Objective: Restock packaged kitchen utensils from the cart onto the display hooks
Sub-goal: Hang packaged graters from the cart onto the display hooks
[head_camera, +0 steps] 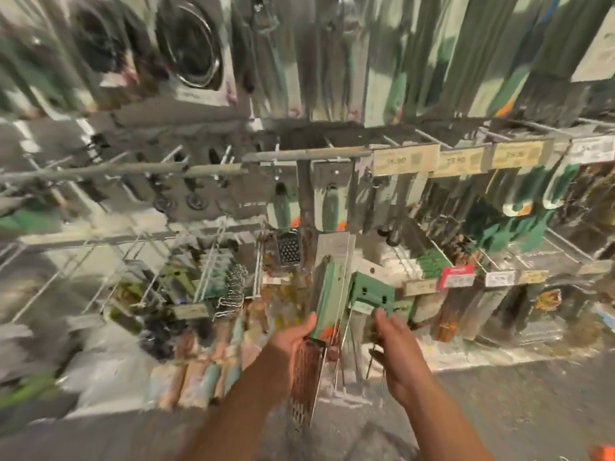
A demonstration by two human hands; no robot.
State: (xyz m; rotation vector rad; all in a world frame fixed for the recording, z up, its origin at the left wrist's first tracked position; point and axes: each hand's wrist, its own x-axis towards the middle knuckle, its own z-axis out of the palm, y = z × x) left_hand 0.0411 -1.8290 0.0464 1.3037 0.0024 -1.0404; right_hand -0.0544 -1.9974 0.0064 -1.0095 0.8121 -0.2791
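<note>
Green-handled packaged grater (327, 294) gripped in left hand (293, 341), held upright before display hooks (283, 158); metal blade end points down past wrist. Right hand (394, 344) alongside, fingers loosely curled, holding nothing visible, just below green hang card (371, 291). Yellow price tags (404, 159) on rail upper right. View heavily blurred.

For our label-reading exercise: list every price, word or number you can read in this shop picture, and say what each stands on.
"36.90": first yellow price tag on the hook rail, faint.
"33.90": second yellow price tag, faint.
"15.90": third yellow price tag, uncertain.
White tag, red tag and the grater package in the left hand: print too blurred to read.
</note>
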